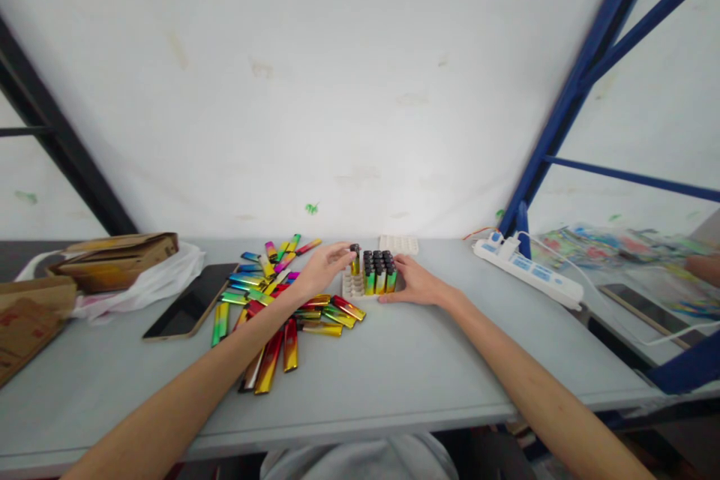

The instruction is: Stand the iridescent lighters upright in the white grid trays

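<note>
A pale tray (353, 286) with small holes sits near the middle of the table. Several upright lighters (380, 271) with black tops and green-yellow bodies fill its right part. Pinched in my left hand (327, 268) is one upright yellow lighter (355, 259) with a dark top, over the tray's left part. My right hand (415, 283) rests against the right side of the tray and its lighters, fingers apart. Left of the tray lies a loose pile of shiny coloured lighter sleeves (290, 343), partly hidden by my left forearm.
A phone (194, 301) lies left of the pile, beside cardboard boxes (121, 262) and a white plastic bag (169, 277). Another pale tray (399, 244) is near the wall. A power strip (529, 271) lies right. Another person's hand (704, 268) shows at far right.
</note>
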A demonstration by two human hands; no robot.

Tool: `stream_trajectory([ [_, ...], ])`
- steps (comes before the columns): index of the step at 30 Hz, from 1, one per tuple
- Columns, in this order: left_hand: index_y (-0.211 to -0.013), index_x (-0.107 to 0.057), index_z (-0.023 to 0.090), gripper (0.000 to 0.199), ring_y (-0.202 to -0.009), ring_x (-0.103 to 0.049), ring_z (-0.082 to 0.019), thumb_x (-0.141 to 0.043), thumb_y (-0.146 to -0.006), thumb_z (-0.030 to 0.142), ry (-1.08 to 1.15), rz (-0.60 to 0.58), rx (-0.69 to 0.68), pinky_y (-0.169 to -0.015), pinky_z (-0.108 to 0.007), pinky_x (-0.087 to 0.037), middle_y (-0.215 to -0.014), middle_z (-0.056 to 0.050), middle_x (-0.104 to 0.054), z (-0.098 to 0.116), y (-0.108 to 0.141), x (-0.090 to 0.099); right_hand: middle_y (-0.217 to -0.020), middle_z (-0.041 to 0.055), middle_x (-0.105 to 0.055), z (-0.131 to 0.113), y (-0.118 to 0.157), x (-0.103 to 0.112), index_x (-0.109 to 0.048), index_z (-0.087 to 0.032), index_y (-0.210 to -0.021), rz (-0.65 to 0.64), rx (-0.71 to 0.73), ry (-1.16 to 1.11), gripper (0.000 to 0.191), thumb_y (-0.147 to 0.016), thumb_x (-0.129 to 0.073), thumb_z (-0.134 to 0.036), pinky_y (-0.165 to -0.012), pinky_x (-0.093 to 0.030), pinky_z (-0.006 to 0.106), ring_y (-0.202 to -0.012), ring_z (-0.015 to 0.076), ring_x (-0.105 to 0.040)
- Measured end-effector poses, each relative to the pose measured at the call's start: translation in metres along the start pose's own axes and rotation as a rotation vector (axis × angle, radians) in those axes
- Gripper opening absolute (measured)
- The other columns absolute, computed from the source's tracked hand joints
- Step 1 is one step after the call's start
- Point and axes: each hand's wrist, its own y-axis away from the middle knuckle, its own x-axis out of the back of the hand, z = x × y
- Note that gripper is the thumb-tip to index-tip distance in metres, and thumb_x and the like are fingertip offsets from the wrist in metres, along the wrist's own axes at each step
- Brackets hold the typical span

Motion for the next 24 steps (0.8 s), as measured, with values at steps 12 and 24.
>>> stream_trajectory([
  [12, -0.116, -0.068, 0.020, 0.037, -0.090, -0.073, -0.028, -0.056, -0.092, 0.045, -0.336, -0.095, -0.050, -0.083, -0.036, -0.055, -0.094, -0.008, -0.078, -0.002, 0.002, 0.000, -0.117, 0.0158, -0.062, -0.002, 0.001, 0.000, -0.065, -0.013, -0.124, -0.005, -0.020, 0.016, 0.077, -0.072, -0.077, -0.069, -0.098, -0.048, 0.047, -0.107, 0.0324, -0.058],
  [24, -0.116, -0.072, 0.016, 0.038, -0.110, -0.067, -0.029, -0.051, -0.084, 0.022, -1.016, -0.208, -0.030, -0.103, -0.040, -0.045, -0.114, -0.013, -0.075, 0.004, -0.004, 0.070, -0.114, 0.0157, -0.062, 0.001, 0.000, 0.000, -0.066, -0.013, -0.119, -0.020, -0.013, 0.040, 0.077, -0.073, -0.074, -0.073, -0.096, -0.049, 0.047, -0.104, 0.0318, -0.058],
])
